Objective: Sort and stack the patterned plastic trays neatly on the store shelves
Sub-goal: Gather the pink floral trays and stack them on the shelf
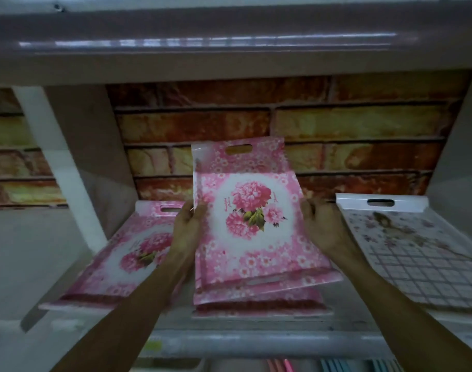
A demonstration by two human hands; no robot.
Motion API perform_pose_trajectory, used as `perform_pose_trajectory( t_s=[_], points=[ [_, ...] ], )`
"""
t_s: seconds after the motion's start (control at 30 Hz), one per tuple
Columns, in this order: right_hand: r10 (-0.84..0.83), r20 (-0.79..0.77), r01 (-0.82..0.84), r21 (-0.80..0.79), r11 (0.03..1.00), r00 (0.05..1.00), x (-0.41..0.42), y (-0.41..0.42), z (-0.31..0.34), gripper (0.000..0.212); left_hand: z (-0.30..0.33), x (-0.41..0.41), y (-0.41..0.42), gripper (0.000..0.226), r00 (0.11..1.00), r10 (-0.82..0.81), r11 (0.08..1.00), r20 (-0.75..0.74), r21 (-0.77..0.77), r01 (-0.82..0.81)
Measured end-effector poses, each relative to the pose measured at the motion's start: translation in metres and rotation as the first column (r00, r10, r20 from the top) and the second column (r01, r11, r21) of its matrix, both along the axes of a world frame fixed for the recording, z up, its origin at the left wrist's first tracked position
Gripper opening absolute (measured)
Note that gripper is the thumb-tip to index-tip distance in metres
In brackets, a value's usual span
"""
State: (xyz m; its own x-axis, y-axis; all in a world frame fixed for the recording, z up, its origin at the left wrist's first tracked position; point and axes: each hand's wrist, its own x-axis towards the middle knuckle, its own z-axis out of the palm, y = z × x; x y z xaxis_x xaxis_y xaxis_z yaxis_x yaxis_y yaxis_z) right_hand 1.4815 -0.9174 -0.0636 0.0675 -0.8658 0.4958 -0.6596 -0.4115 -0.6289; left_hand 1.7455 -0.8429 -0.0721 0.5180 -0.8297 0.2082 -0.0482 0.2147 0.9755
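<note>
1. Your left hand (188, 224) has its grip closed on the left edge of the top pink floral tray (253, 218), with the thumb over the rim and the fingers curled behind it.
2. Your right hand (319, 224) holds the opposite, right edge of the same tray; its fingers curl round the rim there.
3. That tray is tilted, with its far end raised and its near end low, resting on the middle stack of pink trays (259, 302) on the shelf (256, 338).
4. Behind it a second pink tray (238, 154) stands higher, with its handle slot showing at the top against the brick-pattern back wall (336, 124).
5. To your left, another pink floral tray (127, 251) lies on the shelf, angled away from the middle stack, its handle slot just beside your left hand.
6. To your right, a white tray with a grid and small-flower print (411, 245) lies on the same shelf, close to your right hand; you cannot tell whether the two touch.
7. The underside of the shelf above (229, 47) spans the top of the view.
8. A white upright post (57, 162) slants down at the left.
9. Below the shelf's front edge, pink and blue items (336, 366) show, too blurred to name.
</note>
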Motion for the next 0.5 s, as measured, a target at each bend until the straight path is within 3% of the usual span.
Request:
perform_pose_trajectory(
  t_s=[0.1,0.3,0.5],
  points=[
    [0.053,0.028,-0.054,0.05,0.997,0.998,0.033,0.003,-0.004,0.035,0.008,0.027,0.017,0.026,0.998,0.049,0.998,-0.037,0.047,-0.047],
    [0.06,0.055,-0.065,0.089,0.994,0.997,0.106,0.015,-0.003,0.034,0.021,0.094,0.051,0.034,0.983,-0.069,0.991,-0.168,0.104,0.087],
    [0.083,-0.066,-0.069,0.189,0.979,0.994,0.178,0.032,-0.011,0.036,0.014,0.167,0.072,0.027,0.998,0.018,0.984,-0.068,0.18,-0.005]
  ],
)
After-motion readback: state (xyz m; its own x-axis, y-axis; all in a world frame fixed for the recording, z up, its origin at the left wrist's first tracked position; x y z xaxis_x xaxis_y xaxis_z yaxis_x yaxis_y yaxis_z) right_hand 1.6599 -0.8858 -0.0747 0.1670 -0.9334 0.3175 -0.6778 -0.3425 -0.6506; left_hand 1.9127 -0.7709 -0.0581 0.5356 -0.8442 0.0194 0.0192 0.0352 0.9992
